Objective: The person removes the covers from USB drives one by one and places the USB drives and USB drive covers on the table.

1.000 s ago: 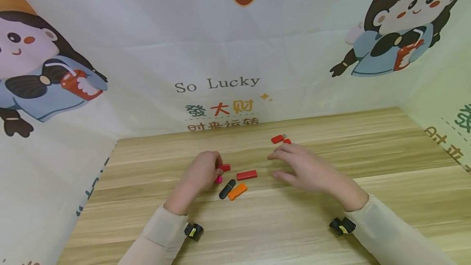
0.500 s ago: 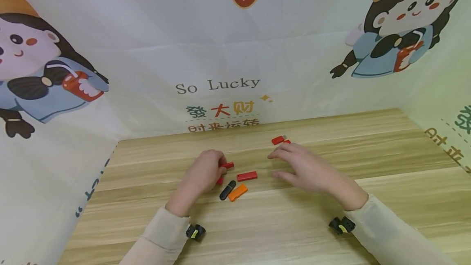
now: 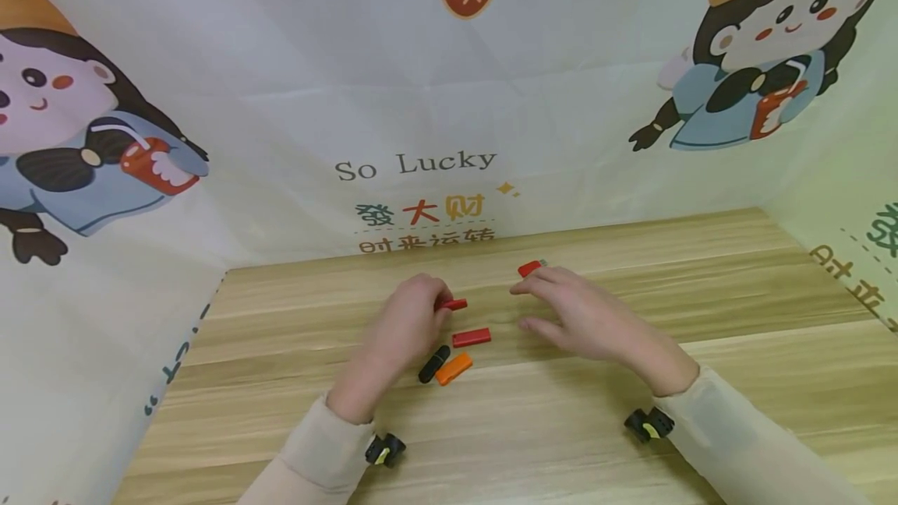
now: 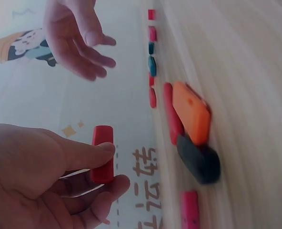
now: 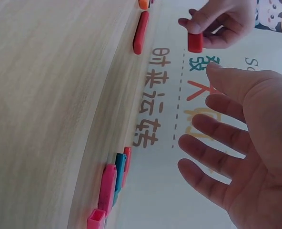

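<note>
My left hand (image 3: 440, 307) pinches a short red stick (image 3: 453, 305) between thumb and fingers and holds it above the wooden table (image 3: 631, 443); the left wrist view shows the same red stick (image 4: 103, 155) in the pinch. My right hand (image 3: 522, 310) hovers open with fingers spread, a little to the right, empty. On the table between the hands lie a flat red stick (image 3: 471, 337), a black stick (image 3: 433, 363) and an orange stick (image 3: 454, 369). Another red piece (image 3: 529, 268) lies just beyond the right fingertips. A pink stick (image 4: 190, 210) lies under my left hand.
Printed cloth walls (image 3: 421, 170) close the table at the back and on both sides. In the right wrist view a pink stick (image 5: 107, 188), a teal one (image 5: 119, 171) and a pink cap (image 5: 96, 220) lie by the back wall.
My left hand has risen with the red stick and carried it up and to the right, toward the right hand. The right hand has barely moved.
</note>
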Demonstrator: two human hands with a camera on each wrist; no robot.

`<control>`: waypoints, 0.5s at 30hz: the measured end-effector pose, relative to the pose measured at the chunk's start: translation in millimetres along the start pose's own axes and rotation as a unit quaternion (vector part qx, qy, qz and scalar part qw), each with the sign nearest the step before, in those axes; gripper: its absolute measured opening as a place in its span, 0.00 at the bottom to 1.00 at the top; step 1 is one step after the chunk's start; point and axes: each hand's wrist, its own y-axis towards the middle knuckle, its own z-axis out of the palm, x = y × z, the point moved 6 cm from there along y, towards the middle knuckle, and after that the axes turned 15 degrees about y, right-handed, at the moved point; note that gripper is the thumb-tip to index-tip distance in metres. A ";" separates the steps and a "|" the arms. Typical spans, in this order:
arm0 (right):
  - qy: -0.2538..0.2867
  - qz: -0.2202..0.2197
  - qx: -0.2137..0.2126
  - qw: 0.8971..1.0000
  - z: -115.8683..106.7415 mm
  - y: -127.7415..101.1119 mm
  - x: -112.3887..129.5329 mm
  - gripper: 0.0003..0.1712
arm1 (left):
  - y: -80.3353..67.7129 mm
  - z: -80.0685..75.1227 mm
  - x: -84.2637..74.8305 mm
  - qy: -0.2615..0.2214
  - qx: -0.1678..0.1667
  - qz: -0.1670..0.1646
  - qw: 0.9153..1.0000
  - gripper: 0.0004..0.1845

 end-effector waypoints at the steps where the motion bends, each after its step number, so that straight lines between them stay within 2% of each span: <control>1: 0.000 -0.002 -0.002 1.000 -0.3 0.4 0.3 0.27 | 0.0 -1.6 -3.0 -0.002 -0.005 0.004 1.000 0.01; 8: -0.013 -0.020 -0.019 1.000 -2.5 4.6 2.4 0.27 | 1.9 -10.7 -21.6 -0.006 -0.032 0.022 0.999 0.02; 15: -0.011 -0.028 -0.030 0.999 -4.8 8.9 5.7 0.25 | 3.6 -12.1 -36.3 -0.016 -0.047 0.029 0.998 0.02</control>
